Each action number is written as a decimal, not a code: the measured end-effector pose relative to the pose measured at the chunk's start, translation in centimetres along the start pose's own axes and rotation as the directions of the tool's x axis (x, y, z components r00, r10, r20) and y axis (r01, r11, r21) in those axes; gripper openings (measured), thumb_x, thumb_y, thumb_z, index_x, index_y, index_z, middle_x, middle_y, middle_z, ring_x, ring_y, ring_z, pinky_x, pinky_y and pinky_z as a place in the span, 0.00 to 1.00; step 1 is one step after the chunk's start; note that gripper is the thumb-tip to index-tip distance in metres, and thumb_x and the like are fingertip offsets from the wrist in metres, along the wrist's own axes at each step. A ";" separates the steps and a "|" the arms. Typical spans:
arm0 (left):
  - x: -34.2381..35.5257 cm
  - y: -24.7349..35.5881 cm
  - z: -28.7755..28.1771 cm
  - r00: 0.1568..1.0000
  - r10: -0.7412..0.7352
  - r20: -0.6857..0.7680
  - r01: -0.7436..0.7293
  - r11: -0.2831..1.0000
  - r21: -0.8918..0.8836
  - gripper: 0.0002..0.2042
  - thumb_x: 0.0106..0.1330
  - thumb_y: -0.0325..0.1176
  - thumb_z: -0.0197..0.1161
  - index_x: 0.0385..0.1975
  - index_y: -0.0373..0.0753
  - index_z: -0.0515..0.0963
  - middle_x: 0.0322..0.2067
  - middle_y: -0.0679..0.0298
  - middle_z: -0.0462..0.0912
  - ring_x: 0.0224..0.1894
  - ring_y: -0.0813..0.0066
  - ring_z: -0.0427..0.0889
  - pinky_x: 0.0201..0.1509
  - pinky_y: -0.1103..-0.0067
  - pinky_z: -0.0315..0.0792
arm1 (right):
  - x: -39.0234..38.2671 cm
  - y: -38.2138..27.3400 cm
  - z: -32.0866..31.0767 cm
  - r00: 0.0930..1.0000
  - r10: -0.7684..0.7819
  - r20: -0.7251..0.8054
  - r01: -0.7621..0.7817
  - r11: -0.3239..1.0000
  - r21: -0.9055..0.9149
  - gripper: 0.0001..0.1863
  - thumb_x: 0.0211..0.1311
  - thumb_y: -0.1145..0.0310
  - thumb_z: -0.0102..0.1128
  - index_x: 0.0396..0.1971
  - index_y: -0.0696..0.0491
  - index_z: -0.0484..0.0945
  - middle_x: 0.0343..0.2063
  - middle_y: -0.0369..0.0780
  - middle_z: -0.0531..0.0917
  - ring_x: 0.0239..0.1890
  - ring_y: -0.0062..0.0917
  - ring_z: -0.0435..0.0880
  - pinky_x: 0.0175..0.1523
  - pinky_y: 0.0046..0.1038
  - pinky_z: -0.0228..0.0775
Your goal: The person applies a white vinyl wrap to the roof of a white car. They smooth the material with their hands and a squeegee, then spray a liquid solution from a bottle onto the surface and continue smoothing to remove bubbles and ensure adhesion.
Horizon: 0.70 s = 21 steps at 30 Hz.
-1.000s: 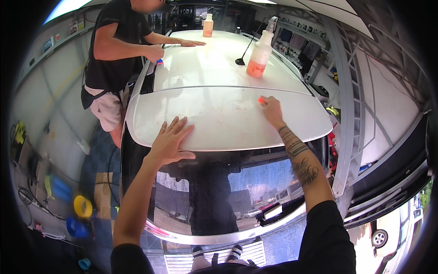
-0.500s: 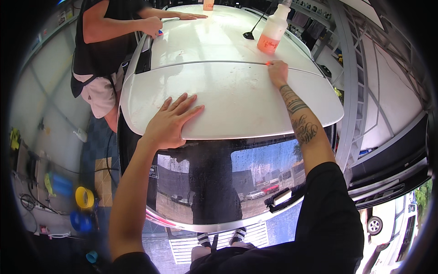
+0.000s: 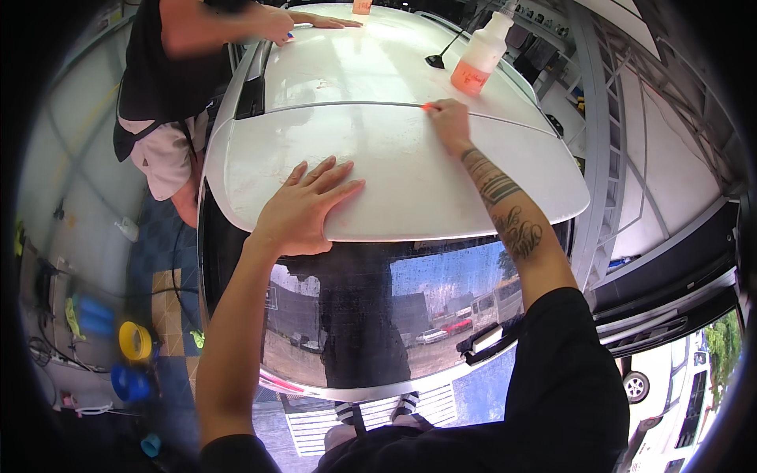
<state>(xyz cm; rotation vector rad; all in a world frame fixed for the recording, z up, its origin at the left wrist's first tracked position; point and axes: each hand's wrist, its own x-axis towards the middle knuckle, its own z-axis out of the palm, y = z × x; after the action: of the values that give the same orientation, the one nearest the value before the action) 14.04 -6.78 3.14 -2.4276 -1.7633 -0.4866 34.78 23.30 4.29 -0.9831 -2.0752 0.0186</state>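
A white car's rear roof panel (image 3: pixel 512 181) spans the view above the rear window (image 3: pixel 363 307). My left hand (image 3: pixel 303 213) lies on the panel near its lower edge, fingers spread. My right hand (image 3: pixel 448 126) is closed on a small orange tool (image 3: pixel 426 107), pressed on the panel at the seam across the roof; much of the tool is hidden by my fingers. Beyond it stand a tall spray bottle (image 3: pixel 481 55) with orange liquid and a black antenna (image 3: pixel 434 61).
A co-worker (image 3: pixel 173 71) in dark top stands along the left side, hands (image 3: pixel 277 25) on the roof near another orange bottle (image 3: pixel 362 6). Yellow (image 3: pixel 135 339) and blue (image 3: pixel 129 382) buckets and a hose (image 3: pixel 177 292) lie lower left. A metal frame (image 3: pixel 607 158) runs along the right.
My right hand has moved up the panel to the seam and, since the middle frame, leftward along it. The view has shifted, so the roof sits higher in the picture. My left hand stays spread.
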 end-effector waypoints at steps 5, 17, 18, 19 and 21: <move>-0.4 0.2 -0.3 1.000 -0.022 0.006 0.022 1.000 0.000 0.46 0.38 0.31 0.70 0.66 0.57 0.63 0.70 0.67 0.57 0.73 0.66 0.53 0.76 0.63 0.47 | -0.1 0.2 -0.2 1.000 0.000 0.030 -0.005 0.989 0.149 0.10 0.56 0.70 0.60 0.34 0.59 0.84 0.34 0.50 0.84 0.38 0.39 0.83 0.47 0.31 0.73; 0.6 0.9 -0.5 0.999 -0.022 -0.026 0.021 0.999 -0.034 0.46 0.33 0.28 0.71 0.63 0.55 0.68 0.68 0.66 0.60 0.72 0.66 0.55 0.76 0.64 0.47 | -0.1 8.6 -6.3 0.927 0.372 0.049 -0.375 0.926 0.051 0.09 0.59 0.69 0.58 0.30 0.59 0.84 0.33 0.47 0.84 0.37 0.36 0.83 0.47 0.31 0.74; 1.1 1.3 -0.3 1.000 -0.012 -0.025 0.011 0.999 -0.047 0.45 0.33 0.28 0.71 0.63 0.55 0.68 0.68 0.66 0.60 0.72 0.66 0.55 0.76 0.64 0.47 | -1.0 8.9 -5.1 0.996 0.036 -0.076 -0.051 0.980 -0.195 0.10 0.59 0.68 0.57 0.28 0.59 0.83 0.34 0.46 0.84 0.39 0.36 0.82 0.47 0.29 0.74; 0.6 1.1 -0.3 0.999 -0.042 -0.012 0.041 0.998 -0.040 0.45 0.33 0.28 0.71 0.62 0.55 0.68 0.68 0.66 0.61 0.72 0.65 0.55 0.76 0.64 0.48 | -1.8 4.9 -2.7 1.000 0.004 0.017 -0.006 0.998 0.064 0.09 0.59 0.69 0.57 0.31 0.58 0.83 0.34 0.48 0.83 0.41 0.39 0.82 0.50 0.32 0.73; -0.8 0.7 -0.7 0.996 -0.085 -0.008 0.085 0.996 -0.021 0.44 0.33 0.28 0.71 0.62 0.54 0.69 0.68 0.65 0.61 0.72 0.64 0.55 0.76 0.63 0.48 | -1.9 0.0 -1.9 0.995 -0.072 0.074 0.060 0.985 0.160 0.08 0.58 0.70 0.57 0.31 0.57 0.84 0.34 0.49 0.83 0.42 0.40 0.82 0.51 0.35 0.72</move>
<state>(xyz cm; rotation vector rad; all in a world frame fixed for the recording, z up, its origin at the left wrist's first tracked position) 14.36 -7.96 3.65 -2.3675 -1.8735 -0.5253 36.73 21.51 4.27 -0.8286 -2.1421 0.1883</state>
